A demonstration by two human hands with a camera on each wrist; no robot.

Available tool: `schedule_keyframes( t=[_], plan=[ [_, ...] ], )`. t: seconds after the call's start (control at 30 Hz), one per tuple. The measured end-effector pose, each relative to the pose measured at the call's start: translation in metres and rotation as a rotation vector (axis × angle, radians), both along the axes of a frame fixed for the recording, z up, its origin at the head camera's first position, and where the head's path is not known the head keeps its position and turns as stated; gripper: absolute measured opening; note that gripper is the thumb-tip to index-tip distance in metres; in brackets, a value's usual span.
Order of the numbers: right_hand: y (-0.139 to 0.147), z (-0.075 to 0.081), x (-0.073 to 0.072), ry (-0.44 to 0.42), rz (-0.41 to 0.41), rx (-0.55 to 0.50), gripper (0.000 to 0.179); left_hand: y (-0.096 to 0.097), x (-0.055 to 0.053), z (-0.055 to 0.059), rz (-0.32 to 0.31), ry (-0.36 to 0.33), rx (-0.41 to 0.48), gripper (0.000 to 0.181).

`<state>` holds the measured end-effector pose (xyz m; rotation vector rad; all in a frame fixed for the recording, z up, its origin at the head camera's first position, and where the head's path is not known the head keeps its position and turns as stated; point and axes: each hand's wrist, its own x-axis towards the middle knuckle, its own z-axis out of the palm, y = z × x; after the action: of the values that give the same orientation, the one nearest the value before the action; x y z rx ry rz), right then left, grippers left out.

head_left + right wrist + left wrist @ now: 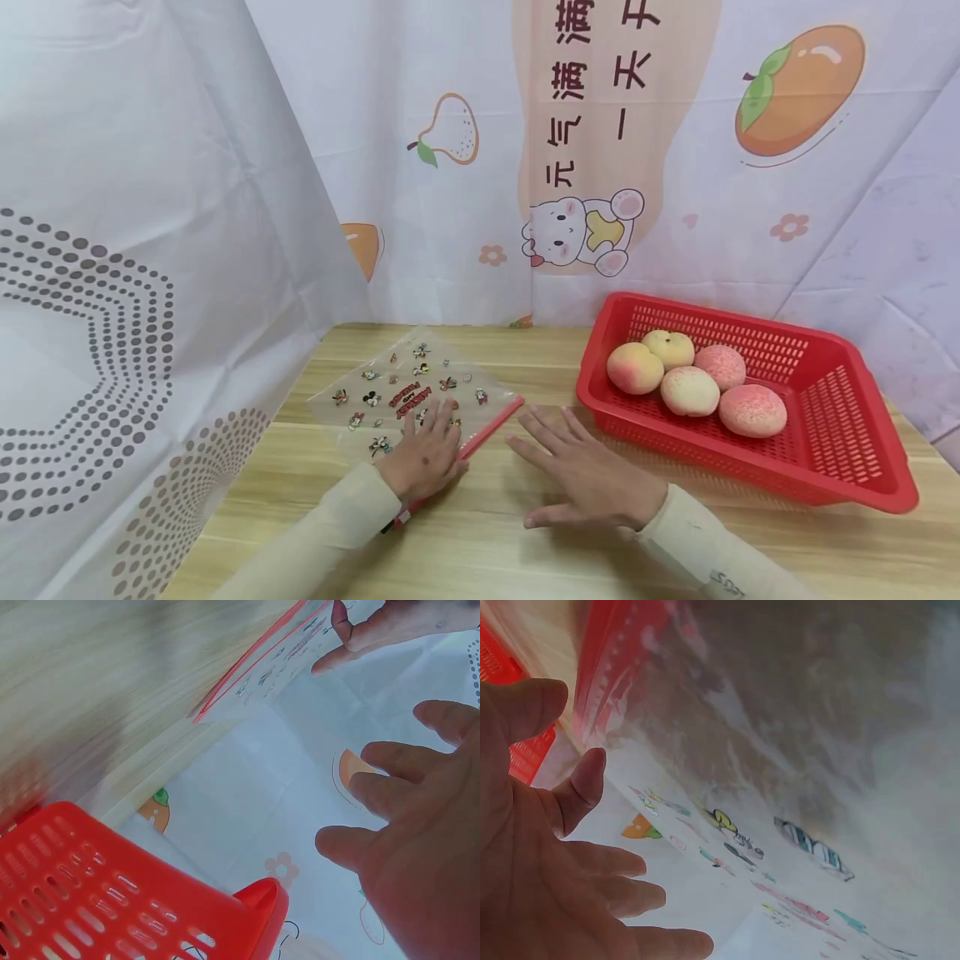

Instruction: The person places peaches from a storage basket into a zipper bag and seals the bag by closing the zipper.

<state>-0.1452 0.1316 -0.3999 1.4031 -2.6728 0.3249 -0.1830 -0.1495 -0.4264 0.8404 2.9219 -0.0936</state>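
A clear zip bag (390, 383) printed with small cartoon figures lies flat on the wooden table, its red zip edge (492, 427) slanting toward the front. My left hand (423, 452) rests over the bag beside that edge, fingers loosely extended; the left wrist view shows the fingers apart with nothing gripped. To the right of the bag, my right hand (592, 479) is held over the table with fingers spread and holds nothing. It is between the bag and a red plastic basket (705, 462). Several peaches (690, 392) sit grouped in the basket's left part.
The wooden table (480, 550) ends at a white printed cloth (465, 217) hanging behind it. Another white cloth with grey dots (150, 250) hangs along the left side. The slotted basket takes up the table's right side.
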Motion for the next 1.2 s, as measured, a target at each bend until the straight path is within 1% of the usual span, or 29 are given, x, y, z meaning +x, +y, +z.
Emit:
schedule_keyframes(
  t=[0.23, 0.43, 0.5, 0.67, 0.77, 0.9, 0.97, 1.13, 1.17, 1.2],
  plan=[
    [-0.004, -0.003, -0.001, -0.022, -0.003, 0.01, 0.09, 0.001, -0.002, -0.004, -0.001, -0.005, -0.024, 0.052],
    [-0.007, -0.004, -0.002, -0.032, -0.006, 0.033, 0.089, 0.002, -0.003, -0.008, 0.005, 0.001, -0.062, 0.054],
    [-0.008, -0.004, -0.002, -0.039, -0.007, 0.037, 0.089, 0.003, -0.003, -0.008, 0.005, 0.0, -0.053, 0.05],
    [-0.012, -0.006, -0.004, -0.043, -0.002, 0.062, 0.091, 0.004, -0.005, -0.006, -0.001, 0.002, -0.019, 0.034],
    [-0.015, -0.007, -0.005, -0.05, 0.004, 0.086, 0.09, 0.003, -0.007, -0.003, 0.009, -0.005, -0.007, 0.027],
    [-0.019, -0.009, -0.006, -0.058, 0.014, 0.091, 0.09, 0.003, -0.01, 0.004, 0.051, -0.042, 0.041, 0.022],
    [-0.021, -0.01, -0.006, -0.059, 0.019, 0.081, 0.089, 0.003, -0.012, 0.009, 0.071, -0.053, 0.057, 0.025],
    [-0.026, -0.014, -0.008, -0.073, 0.017, 0.078, 0.089, 0.001, -0.013, 0.018, 0.086, -0.042, 0.078, 0.026],
    [-0.026, -0.014, -0.009, -0.078, 0.015, 0.078, 0.089, 0.001, -0.013, 0.02, 0.09, -0.043, 0.087, 0.024],
    [-0.028, -0.015, -0.009, -0.081, 0.013, 0.079, 0.089, 0.0, -0.014, 0.021, 0.093, -0.042, 0.102, 0.027]
  ],
)
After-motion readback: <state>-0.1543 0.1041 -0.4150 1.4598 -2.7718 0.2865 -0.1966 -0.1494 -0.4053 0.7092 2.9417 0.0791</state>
